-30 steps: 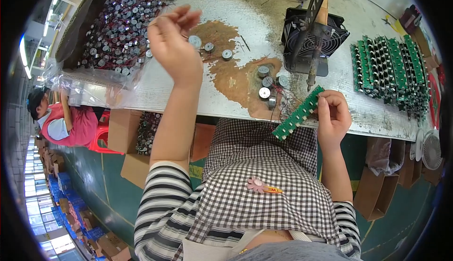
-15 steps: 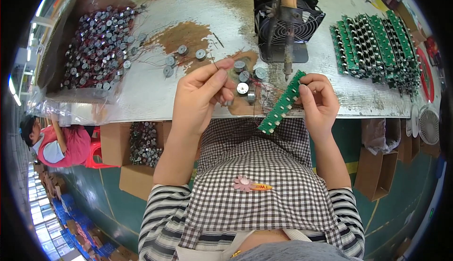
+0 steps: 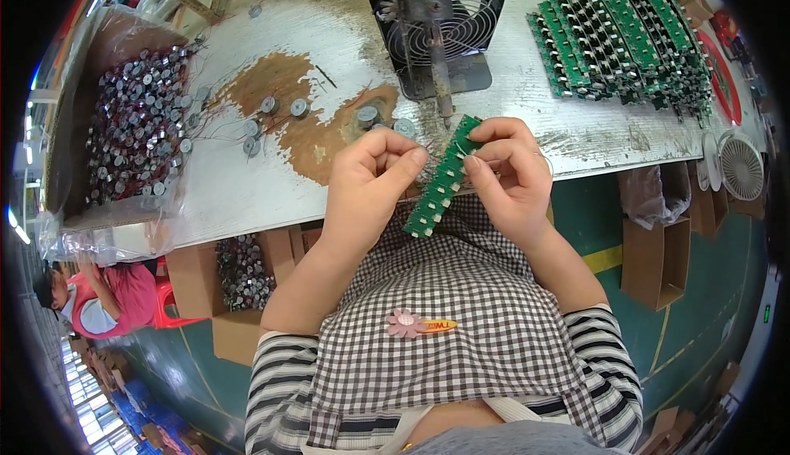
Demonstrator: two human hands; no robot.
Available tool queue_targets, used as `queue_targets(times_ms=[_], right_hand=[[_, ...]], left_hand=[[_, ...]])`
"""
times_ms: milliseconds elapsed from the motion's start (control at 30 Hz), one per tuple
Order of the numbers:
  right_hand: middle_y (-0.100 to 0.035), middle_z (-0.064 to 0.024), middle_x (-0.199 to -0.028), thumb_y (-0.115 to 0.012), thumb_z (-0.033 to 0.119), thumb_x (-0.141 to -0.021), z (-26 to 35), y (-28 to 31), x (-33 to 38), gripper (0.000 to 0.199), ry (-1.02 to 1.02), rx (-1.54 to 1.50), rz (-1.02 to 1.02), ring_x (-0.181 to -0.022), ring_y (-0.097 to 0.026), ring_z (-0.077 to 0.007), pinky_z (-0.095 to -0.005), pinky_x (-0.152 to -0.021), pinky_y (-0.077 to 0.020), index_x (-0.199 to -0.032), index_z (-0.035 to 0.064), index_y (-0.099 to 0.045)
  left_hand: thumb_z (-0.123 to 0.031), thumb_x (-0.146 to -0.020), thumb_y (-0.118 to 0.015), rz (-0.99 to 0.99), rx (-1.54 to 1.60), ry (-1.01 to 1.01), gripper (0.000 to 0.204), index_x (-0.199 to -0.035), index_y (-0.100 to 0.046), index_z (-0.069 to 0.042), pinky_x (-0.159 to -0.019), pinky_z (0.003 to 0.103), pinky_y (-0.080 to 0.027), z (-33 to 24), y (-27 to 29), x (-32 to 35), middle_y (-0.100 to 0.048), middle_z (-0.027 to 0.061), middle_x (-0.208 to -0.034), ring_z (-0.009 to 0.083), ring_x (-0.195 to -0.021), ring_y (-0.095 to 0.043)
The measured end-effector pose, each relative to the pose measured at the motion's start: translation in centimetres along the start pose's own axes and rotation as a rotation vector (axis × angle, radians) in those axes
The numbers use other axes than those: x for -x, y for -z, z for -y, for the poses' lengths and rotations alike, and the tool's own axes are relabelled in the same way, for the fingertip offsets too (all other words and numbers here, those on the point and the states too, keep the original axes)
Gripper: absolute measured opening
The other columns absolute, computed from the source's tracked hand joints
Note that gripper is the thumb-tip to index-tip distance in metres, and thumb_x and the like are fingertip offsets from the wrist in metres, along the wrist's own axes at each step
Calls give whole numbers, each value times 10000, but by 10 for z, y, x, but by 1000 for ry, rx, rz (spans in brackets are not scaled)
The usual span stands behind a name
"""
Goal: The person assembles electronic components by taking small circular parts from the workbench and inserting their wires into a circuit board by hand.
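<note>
My right hand (image 3: 512,177) grips the upper end of a green circuit board strip (image 3: 426,205), which slants down to the left over the table's front edge. Small white parts line the strip. Close to its left side, my left hand (image 3: 366,182) is closed in a pinch; whatever its fingertips hold is too small to make out. Thin reddish wires show between that hand and the strip. Just above the strip points the tip of an upright soldering iron (image 3: 441,85). Small round motors (image 3: 368,117) lie beyond my left hand, partly hidden by it.
A plastic-lined box (image 3: 74,138) full of wired motors stands at the left. A black fan (image 3: 469,31) sits behind the iron. Stacked circuit boards (image 3: 613,48) lie at the right, near a white fan (image 3: 741,164). Cartons (image 3: 656,264) stand below the table. A person in pink (image 3: 123,299) sits at left.
My left hand has come down and right, its pinch now beside the strip. The right hand and strip have shifted left in the picture. The whole view has also turned and shifted.
</note>
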State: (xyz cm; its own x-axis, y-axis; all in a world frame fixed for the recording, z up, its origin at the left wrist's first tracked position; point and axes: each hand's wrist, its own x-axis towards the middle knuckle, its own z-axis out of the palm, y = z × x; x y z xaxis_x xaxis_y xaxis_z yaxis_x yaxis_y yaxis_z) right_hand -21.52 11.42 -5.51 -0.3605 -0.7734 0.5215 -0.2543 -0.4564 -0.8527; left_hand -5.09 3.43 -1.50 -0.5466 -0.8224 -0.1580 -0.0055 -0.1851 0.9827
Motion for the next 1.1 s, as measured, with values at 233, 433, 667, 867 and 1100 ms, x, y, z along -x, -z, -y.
queue_targets(times_ms=[233, 433, 667, 867, 1100], right_hand=[[-580, -171, -1007, -627, -66, -773, 0, 3, 0, 75, 23, 21, 5, -684, -606, -129, -216, -563, -515, -803, -37, -565], [-584, -177, -998, -631, -77, -763, 4, 1, -4, 88, 51, 61, 20, -716, -617, -144, -225, -566, -532, -806, -36, -566], [-588, -177, -1005, -640, -76, -757, 6, 2, -12, 88, 102, 87, 26, -684, -626, -141, -223, -548, -530, -796, -34, -573], [-591, -172, -998, -651, -65, -751, 8, -1, -16, 80, 69, 120, 13, -642, -617, -129, -214, -531, -501, -781, -27, -587], [-583, -166, -998, -658, -60, -749, 2, 2, -21, 72, 208, 249, 114, -649, -622, -126, -214, -523, -499, -766, -34, -593]], left_hand=[[-67, -847, -662, -68, -219, -136, 104, -888, -635, 25, -534, 201, -429, 1, -13, 1, -609, 7, -700, 39, -614, -533], [-24, -793, -674, -131, -500, -533, 82, -825, -606, 9, -517, 209, -411, 5, -19, -7, -648, 59, -828, 72, -580, -518], [-12, -803, -646, -80, -250, -271, 85, -784, -565, 6, -517, 192, -391, 7, -21, -12, -646, 45, -819, 31, -588, -483], [7, -839, -627, -48, -269, -212, 48, -850, -582, 18, -647, 185, -454, 6, -21, -14, -640, 53, -897, 49, -737, -554], [-15, -806, -641, -116, -185, -246, 74, -783, -577, 13, -526, 177, -392, 1, -25, -13, -634, 27, -803, 13, -606, -477]])
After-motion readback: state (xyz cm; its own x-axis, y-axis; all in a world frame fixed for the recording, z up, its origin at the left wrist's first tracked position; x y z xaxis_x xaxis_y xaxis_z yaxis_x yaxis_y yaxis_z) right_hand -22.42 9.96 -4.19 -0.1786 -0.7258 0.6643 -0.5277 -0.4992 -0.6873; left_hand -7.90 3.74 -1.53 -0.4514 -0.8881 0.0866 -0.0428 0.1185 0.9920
